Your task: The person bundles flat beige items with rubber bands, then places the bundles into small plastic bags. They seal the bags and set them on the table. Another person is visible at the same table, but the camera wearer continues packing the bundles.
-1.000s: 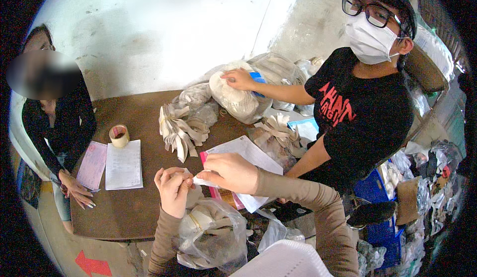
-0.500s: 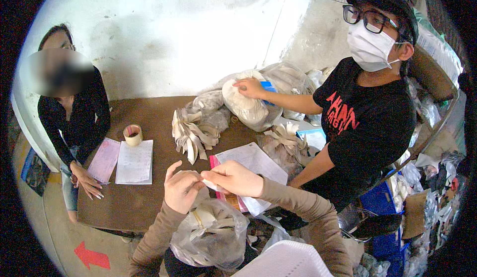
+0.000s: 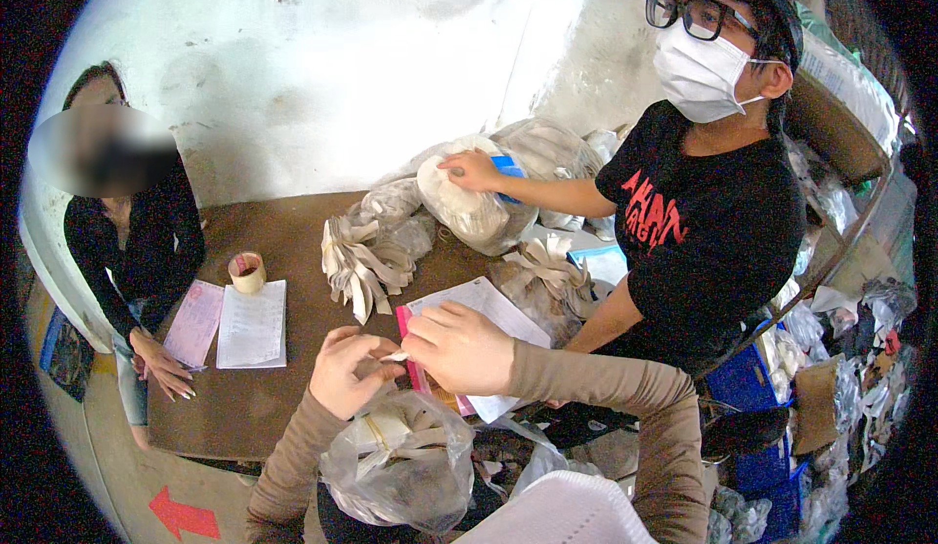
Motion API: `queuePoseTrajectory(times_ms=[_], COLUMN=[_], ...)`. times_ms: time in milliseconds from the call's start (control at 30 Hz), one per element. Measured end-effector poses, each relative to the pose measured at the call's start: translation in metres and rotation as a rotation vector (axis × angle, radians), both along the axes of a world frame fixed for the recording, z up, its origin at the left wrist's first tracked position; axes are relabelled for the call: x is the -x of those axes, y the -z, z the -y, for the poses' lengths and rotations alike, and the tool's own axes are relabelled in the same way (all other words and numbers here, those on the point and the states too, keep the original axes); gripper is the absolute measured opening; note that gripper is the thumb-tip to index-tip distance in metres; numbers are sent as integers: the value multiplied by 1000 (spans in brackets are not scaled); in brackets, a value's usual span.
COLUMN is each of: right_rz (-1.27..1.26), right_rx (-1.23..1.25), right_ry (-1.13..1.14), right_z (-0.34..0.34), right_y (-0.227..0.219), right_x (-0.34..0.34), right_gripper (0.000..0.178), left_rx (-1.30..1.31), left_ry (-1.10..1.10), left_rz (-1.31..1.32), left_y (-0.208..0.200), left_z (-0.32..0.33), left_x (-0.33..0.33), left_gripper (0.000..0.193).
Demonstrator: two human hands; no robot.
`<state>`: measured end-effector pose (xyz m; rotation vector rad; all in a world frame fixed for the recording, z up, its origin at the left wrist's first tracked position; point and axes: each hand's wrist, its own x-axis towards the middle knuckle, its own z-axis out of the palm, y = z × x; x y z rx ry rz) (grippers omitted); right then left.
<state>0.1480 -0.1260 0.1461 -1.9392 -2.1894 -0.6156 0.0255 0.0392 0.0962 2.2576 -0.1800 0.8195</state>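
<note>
Above the table's near edge my left hand and my right hand meet, fingers pinched on a small white strip. Most of that strip is hidden by my fingers. Just below, a clear plastic bag sits open at my lap, with off-white strips inside, some tied with a band. Beyond my hands a loose bunch of off-white strips lies on the brown table. Close to my right hand are white papers with a pink-edged sheet under them.
At the right, a masked co-worker rests a hand on a stuffed bag. Another person leans at the table's left end, near papers and a tape roll. Blue crates and heaped plastic stand at right.
My hands have drawn closer together around the white strip, and my left fingers have curled in. The whole view has shifted slightly.
</note>
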Motion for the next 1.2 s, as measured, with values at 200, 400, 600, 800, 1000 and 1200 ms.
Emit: queuePoseTrajectory(times_ms=[200,400,600,800,1000,1200], right_rz=[-218,311,90,-356,-478,-539], right_rx=[-103,12,-128,-132,-183,-185], right_ry=[37,-50,-110,-86,-113,-83], right_z=[-13,-15,-15,-37,-63,-74], right_y=[-7,3,-8,-22,-12,22], right_x=[11,10,0,-3,-22,-44], right_gripper=[34,37,25,22,21,15], left_rx=[137,135,6,96,163,461], left_ry=[-124,-6,-12,61,25,48], left_rz=[47,-27,-110,-111,-275,-206], left_y=[27,23,33,51,48,57], left_z=[-5,-21,-44,-47,-39,-56], left_x=[-9,-7,-6,-11,-17,-11], left_gripper=[7,11,16,25,21,15])
